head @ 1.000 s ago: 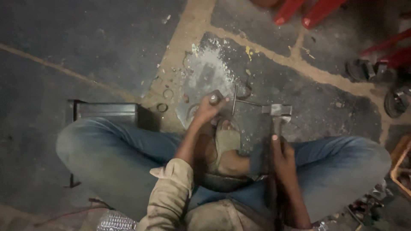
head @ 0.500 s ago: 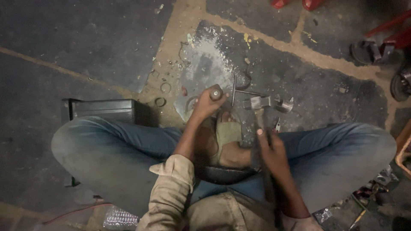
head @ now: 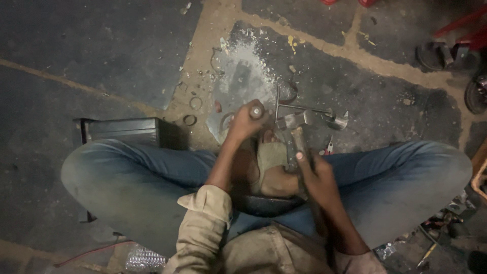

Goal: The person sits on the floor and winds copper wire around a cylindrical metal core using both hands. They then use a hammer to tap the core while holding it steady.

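While the person sits cross-legged on the floor [head: 101, 61], both hands work in front of the crossed legs. The left hand [head: 242, 124] is closed tightly around a short rod [head: 255, 110], and the round metal end of the rod shows above the fist. The right hand [head: 313, 175] grips the handle of a hammer [head: 299, 122], with the thumb lying along the handle; the hammer head is at 12 o'clock from this hand and just beside the rod, at 3 o'clock from it. Whether the head touches the rod, I cannot tell.

Thin metal bars [head: 299, 107] lie crossed on the floor at 12 o'clock from the hammer head, and a small metal piece [head: 339, 122] lies at their right end. A pale patch of metal dust [head: 243, 71] covers the floor at 12 o'clock from the left hand. Two small rings [head: 195, 103] lie at 10 o'clock from this hand. A dark box [head: 124, 131] stands at 9 o'clock, close to the left knee. Sandals [head: 446, 55] are well apart, at 2 o'clock.
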Demonstrator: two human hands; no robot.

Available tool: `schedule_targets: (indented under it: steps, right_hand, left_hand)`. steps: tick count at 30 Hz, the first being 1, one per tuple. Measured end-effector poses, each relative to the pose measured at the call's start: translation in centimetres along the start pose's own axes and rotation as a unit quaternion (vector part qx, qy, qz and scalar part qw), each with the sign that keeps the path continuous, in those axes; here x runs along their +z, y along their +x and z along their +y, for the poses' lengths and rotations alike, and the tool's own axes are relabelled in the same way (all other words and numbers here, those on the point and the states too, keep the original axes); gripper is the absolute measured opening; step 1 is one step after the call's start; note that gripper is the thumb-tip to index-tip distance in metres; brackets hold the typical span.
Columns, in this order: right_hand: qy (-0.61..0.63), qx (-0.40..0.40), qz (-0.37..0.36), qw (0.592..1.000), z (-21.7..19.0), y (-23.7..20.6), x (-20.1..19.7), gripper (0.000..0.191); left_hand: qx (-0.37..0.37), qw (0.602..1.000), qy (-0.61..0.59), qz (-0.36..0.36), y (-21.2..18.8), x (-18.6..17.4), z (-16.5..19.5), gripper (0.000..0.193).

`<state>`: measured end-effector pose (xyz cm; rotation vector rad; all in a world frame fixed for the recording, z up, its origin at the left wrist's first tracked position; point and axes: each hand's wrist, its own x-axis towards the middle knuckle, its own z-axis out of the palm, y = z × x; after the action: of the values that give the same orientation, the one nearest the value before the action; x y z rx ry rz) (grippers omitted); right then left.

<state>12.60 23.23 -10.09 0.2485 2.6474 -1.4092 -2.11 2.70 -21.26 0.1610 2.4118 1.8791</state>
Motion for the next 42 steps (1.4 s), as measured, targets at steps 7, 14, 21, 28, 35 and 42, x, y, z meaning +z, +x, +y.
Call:
schedule_targets:
  steps: [7,14,21,28,35,42]
  right_hand:
    - [-0.019,0.069,-0.013,0.997,-0.4,0.0,0.0,0.038]
    - [-0.043,-0.001,0.006,0.999,-1.1,0.1,0.1,0.041]
    - [-0.061,-0.11,0.101,0.987,-7.3,-1.9,-5.3,0.043]
    - [-0.067,-0.123,0.119,0.983,-8.9,-4.4,-6.8,0.044]
    - [-0.174,-0.048,0.005,0.984,-1.6,2.4,-1.4,0.046]
    - [-0.047,-0.15,0.043,0.987,-4.1,0.8,-0.2,0.037]
  left_hand:
    - [0.034,0.998,0.042,-0.035,-0.4,0.5,-0.3,0.034]
    - [0.018,0.998,0.067,-0.015,-0.3,1.7,-1.6,0.036]
    - [-0.037,0.996,0.077,-0.014,0.8,3.0,-2.3,0.029]
    - [-0.016,0.999,0.051,0.005,0.7,3.9,-3.9,0.034]
    - [-0.023,0.998,-0.057,-0.008,1.8,2.9,-4.4,0.03]
    - [0.017,0.999,-0.013,-0.037,0.8,2.6,-4.5,0.025]
